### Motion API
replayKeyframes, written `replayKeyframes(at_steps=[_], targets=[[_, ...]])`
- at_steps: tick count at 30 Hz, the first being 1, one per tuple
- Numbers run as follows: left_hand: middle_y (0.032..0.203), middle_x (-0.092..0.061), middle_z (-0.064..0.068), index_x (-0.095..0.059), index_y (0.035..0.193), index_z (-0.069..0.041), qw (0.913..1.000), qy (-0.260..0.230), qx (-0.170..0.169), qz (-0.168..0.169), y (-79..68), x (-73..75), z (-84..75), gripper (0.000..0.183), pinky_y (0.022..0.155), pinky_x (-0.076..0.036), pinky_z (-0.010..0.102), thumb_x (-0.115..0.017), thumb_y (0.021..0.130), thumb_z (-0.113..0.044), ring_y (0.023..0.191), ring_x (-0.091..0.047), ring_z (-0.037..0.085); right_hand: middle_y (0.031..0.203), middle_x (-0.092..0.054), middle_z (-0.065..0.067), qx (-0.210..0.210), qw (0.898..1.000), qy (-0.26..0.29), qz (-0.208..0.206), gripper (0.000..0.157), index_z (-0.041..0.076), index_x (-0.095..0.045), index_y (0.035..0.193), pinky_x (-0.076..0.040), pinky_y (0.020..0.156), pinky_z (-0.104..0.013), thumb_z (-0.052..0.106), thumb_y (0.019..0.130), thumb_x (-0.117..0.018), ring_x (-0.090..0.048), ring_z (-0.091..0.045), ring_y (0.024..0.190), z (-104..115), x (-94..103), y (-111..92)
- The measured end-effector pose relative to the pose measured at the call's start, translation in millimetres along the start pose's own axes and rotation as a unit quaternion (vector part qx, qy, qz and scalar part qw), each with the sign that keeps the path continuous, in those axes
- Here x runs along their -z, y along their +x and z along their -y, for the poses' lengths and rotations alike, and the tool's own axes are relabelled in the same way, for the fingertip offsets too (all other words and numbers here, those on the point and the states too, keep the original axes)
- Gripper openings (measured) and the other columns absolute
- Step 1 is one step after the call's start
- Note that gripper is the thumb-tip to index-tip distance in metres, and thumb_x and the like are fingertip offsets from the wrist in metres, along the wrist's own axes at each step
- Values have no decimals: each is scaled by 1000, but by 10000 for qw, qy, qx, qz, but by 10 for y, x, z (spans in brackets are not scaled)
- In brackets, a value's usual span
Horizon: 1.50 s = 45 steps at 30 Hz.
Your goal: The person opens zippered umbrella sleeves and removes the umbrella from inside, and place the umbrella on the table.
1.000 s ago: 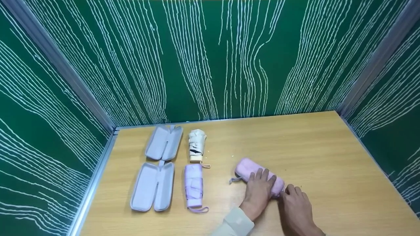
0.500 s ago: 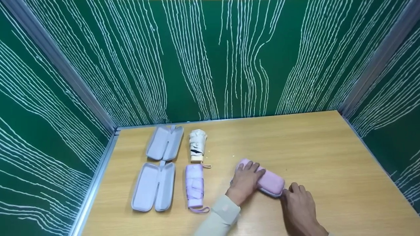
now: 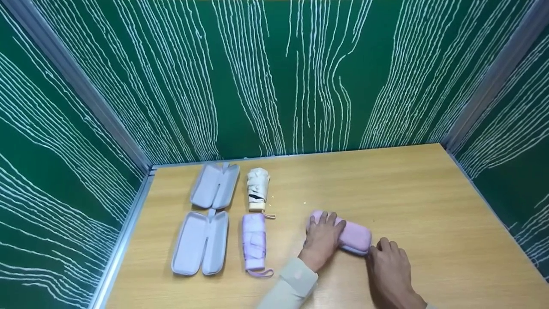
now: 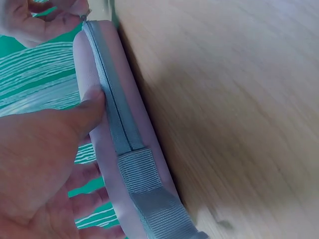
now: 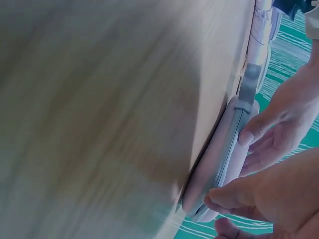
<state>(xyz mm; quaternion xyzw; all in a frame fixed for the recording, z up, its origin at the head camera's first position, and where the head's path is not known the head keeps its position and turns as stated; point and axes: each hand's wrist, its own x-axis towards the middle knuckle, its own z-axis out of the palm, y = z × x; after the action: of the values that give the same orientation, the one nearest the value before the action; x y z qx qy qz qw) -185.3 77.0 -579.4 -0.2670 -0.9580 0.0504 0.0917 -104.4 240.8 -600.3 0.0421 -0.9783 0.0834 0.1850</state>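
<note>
A pink zip case (image 3: 357, 237) lies on the wooden table, right of centre. My left hand (image 3: 322, 238) holds its left part, fingers across the top. In the left wrist view, the thumb (image 4: 94, 102) presses on the side beside the grey zipper (image 4: 112, 89), whose two edges lie together along that side. A grey fabric strap (image 4: 142, 172) sticks out by the other end of the zipper. At the case's right end, my right hand (image 3: 390, 264) pinches the small zipper pull (image 4: 83, 19) between thumb and finger.
Two grey-lined cases (image 3: 186, 244) (image 3: 206, 186) lie spread open at the left. Beside them are a folded purple umbrella (image 3: 254, 240) and a folded cream umbrella (image 3: 257, 184), each with a wrist loop. Green walls with white lines edge the table (image 3: 386, 180).
My left hand has shifted left along the pink case, uncovering its right half. The case has turned a little closer to level. My right hand stays at its right end.
</note>
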Motion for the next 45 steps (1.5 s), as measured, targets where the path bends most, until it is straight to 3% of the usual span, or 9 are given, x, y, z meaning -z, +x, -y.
replayKeyframes(at_steps=[10, 19, 30, 39, 45], targets=[[120, -54, -5, -58, 119, -38, 9979, 481, 146, -419, -8, -42, -45, 53, 81, -45, 42, -64, 72, -62, 113, -48, 17, 83, -47, -12, 204, 9991, -325, -194, 10, 2, -67, 78, -39, 56, -41, 12, 75, -70, -45, -31, 73, 28, -37, -2], [125, -52, -5, -54, 124, -40, 9976, 579, 377, -53, -32, -18, -92, 54, 78, -45, 40, -62, 75, -61, 116, -47, 17, 83, -48, -13, 109, 9994, -269, -160, 12, 1, -69, 81, -41, 58, -42, 10, 74, -71, -47, -32, 75, 75, -48, 18], [126, -52, -6, -53, 125, -40, 9963, 674, 529, 27, -54, -31, -129, 57, 75, -45, 38, -58, 74, -66, 113, -47, 16, 83, -46, -13, 40, 9990, -389, 194, 8, 2, -69, 83, -39, 56, -39, 8, 78, -68, -45, -29, 72, 205, -61, 55], [115, -54, -5, -53, 125, -41, 9982, 441, 178, 375, -39, 111, -59, 55, 63, -43, 33, -71, 73, -45, 103, -47, 15, 83, -48, -14, 61, 9990, -427, 109, 8, 2, -70, 83, -41, 55, -39, 4, 75, -70, -47, -30, 73, 227, -63, 46], [112, -56, -6, -57, 121, -40, 9994, 263, 118, 164, -26, 128, -24, 49, 76, -45, 37, -72, 74, -38, 102, -50, 15, 83, -47, -14, 156, 9993, -333, -89, 6, 1, -69, 79, -40, 55, -40, 5, 74, -69, -47, -31, 73, 250, -64, 54]])
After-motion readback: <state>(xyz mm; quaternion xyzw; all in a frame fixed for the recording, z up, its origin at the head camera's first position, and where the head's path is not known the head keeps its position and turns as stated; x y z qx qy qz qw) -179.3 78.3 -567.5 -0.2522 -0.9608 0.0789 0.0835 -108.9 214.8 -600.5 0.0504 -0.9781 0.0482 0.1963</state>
